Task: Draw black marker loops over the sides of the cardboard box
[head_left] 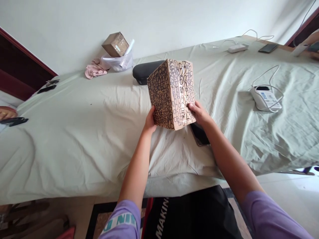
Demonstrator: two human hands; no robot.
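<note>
Between my two hands is a cardboard box [171, 94] covered in dark looped scribbles, with clear tape along one narrow face. It is tilted and raised over the cloth-covered table. My left hand [150, 121] grips its lower left edge, with the fingers mostly hidden behind it. On the lower right, my right hand [200, 113] holds the taped side with the thumb pressed on its face. A dark phone-like slab [200, 134] lies on the cloth under my right wrist. Behind the box sits a black elongated case [147, 71], partly covered by it.
A plastic basket [122, 63] bears a small brown box [116, 44] beside a pink cloth [96, 69]. To the right are a white device with a cord [266, 98], a power strip [238, 48] and a dark phone [268, 48]. Other people's hands [7, 113] show at both sides.
</note>
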